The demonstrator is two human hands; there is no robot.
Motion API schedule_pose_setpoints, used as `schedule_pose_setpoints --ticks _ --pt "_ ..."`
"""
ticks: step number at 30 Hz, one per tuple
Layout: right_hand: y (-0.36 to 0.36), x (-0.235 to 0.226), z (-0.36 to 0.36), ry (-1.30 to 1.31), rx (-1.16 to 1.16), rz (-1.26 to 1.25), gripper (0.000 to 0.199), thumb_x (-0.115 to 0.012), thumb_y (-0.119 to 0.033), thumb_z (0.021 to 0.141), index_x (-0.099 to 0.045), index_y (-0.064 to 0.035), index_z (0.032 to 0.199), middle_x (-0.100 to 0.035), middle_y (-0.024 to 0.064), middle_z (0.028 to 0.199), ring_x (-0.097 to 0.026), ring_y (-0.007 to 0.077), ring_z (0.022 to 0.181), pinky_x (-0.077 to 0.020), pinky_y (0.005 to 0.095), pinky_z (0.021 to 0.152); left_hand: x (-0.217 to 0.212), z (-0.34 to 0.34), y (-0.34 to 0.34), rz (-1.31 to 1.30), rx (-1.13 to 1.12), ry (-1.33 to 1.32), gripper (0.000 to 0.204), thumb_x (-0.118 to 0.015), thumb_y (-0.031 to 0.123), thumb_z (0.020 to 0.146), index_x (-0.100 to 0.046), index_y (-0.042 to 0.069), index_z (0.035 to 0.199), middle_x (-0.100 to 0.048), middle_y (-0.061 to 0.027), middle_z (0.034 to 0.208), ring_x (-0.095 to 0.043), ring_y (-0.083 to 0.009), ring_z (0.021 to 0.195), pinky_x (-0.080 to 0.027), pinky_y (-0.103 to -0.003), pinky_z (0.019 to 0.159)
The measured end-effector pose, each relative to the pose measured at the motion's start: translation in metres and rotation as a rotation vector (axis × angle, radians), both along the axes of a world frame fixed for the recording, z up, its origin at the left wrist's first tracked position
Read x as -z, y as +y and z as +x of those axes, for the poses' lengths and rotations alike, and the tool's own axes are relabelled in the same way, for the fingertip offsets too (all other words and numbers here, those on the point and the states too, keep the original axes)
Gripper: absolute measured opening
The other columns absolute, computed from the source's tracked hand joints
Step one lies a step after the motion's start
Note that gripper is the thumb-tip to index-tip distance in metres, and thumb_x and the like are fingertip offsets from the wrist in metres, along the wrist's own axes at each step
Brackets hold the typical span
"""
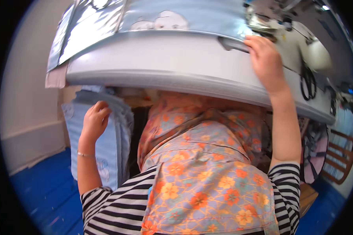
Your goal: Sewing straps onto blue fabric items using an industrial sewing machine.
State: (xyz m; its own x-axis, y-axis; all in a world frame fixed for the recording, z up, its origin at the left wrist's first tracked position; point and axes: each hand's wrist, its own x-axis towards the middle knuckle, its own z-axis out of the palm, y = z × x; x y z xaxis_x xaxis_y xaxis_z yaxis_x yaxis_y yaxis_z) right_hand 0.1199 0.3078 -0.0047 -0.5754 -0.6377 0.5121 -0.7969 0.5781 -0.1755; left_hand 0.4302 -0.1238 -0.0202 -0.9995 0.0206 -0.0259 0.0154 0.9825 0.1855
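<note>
A shiny light blue fabric panel (211,19) with white cartoon shapes lies across the far part of the white table (145,51). My right hand (266,62) reaches to its near right corner, with thumb and fingers closed on the edge. Low on the left, my left hand (95,119) is over a stack of light blue fabric pieces (88,156) that hangs beside my lap. Its fingers are curled in near the upper part of the stack. Whether they pinch a piece cannot be seen.
Black-handled scissors (308,83) rest at the table's right end. Sewing machine parts (317,55) stand at the far right. A dark slot (233,44) opens in the tabletop beside my right hand. A brown wooden chair (339,156) stands right, above blue flooring (39,196).
</note>
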Motion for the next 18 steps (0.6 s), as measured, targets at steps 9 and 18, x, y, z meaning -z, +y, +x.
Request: schedule_pose_setpoints --ticks 9,18 --pt "0.000 0.003 -0.009 0.055 -0.007 -0.021 0.019 -0.059 0.001 0.088 -0.068 -0.0003 0.104 -0.069 0.0120 0.113 -0.063 0.0310 0.107 -0.0513 0.0396 0.094 -0.003 -0.002 0.021 -0.026 0.047 -0.057 0.021 -0.068 -0.002 0.072 -0.067 0.004 0.092 -0.064 -0.0105 0.110 -0.060 -0.0323 0.106 -0.047 -0.044 0.095" --pt "0.001 0.010 -0.009 0.025 0.010 -0.049 0.020 -0.060 0.000 0.088 -0.068 -0.0002 0.106 -0.069 0.0125 0.116 -0.063 0.0307 0.110 -0.0503 0.0402 0.097 0.010 0.009 -0.002 -0.066 0.100 -0.194 0.014 -0.068 0.001 0.076 -0.067 0.004 0.089 -0.068 -0.0102 0.105 -0.064 -0.0334 0.100 -0.051 -0.041 0.094"
